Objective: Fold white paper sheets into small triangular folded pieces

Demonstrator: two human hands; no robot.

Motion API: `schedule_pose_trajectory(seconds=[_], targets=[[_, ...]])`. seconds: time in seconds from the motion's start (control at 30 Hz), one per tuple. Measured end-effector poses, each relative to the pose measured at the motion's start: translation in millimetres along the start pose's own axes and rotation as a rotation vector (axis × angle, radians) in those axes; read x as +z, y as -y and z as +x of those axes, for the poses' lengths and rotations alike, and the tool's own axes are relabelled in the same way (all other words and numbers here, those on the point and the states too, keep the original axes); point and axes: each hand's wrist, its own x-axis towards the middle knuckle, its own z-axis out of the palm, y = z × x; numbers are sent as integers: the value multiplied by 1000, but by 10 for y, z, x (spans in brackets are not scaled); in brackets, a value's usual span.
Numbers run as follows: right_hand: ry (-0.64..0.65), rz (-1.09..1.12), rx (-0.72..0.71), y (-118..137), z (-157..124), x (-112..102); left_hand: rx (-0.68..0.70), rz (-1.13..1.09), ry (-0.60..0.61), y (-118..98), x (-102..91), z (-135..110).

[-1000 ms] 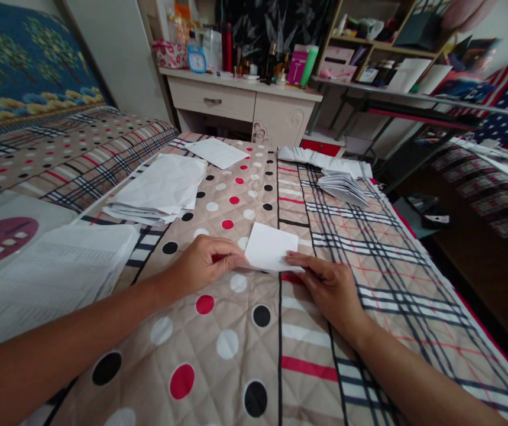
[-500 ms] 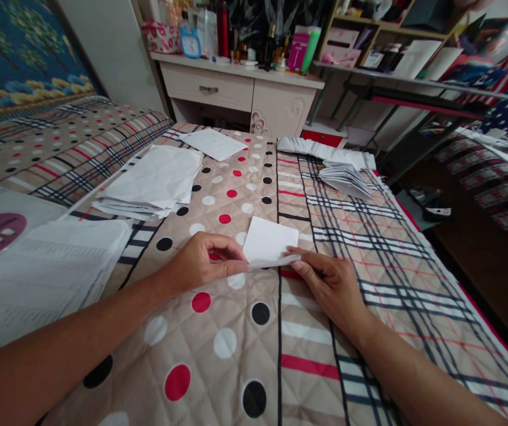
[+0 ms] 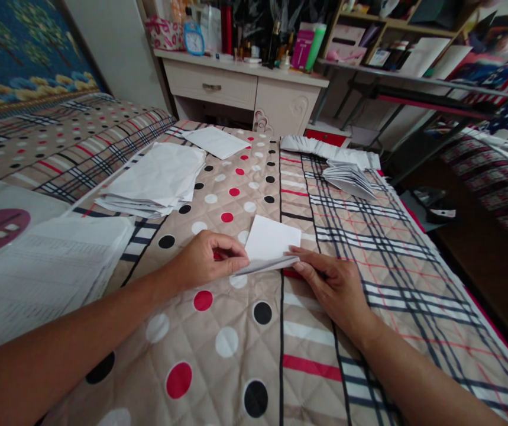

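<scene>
A small folded sheet of white paper [image 3: 272, 239] lies on the patterned bedspread [image 3: 240, 313] in the middle of the view, its near edge folded over in a narrow flap. My left hand [image 3: 212, 257] pinches the paper's near left corner between thumb and fingers. At the near right corner, my right hand [image 3: 331, 281] grips the flap, thumb below and forefinger on top. Left of the hands is a stack of white sheets [image 3: 154, 177]. Far to the right sits a pile of folded papers [image 3: 349, 178].
Printed sheets [image 3: 45, 272] lie at the left edge. One more white sheet [image 3: 216, 142] rests near the bed's far end, and a long row of folded white paper [image 3: 329, 151] at the far right. Beyond the bed stands a cream dresser [image 3: 245, 89] with a blue clock [image 3: 194, 41].
The near edge of the paper has opened slightly, its flap showing more at the left corner. Both hands keep nearly the same place, and the view has shifted a little.
</scene>
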Motion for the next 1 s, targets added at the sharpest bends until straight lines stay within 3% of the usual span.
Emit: schedule_pose_trajectory(seconds=[0.23, 0.37, 0.63, 0.73, 0.9, 1.0], targets=[[-3, -18, 0, -27, 2, 2, 95, 26, 51, 49, -43, -3], [6, -4, 9, -28, -1, -1, 86, -22, 155, 83, -91, 28], [-1, -17, 2, 13, 11, -15, 87, -33, 250, 60, -163, 18], [-10, -9, 2, 7, 18, -8, 37, -71, 189, 85, -144, 13], [-31, -28, -58, -28, 8, -5, -98, -138, -61, 126, -85, 10], [-70, -52, -137, -26, -19, -26, -197, -167, -85, 88, -71, -7]])
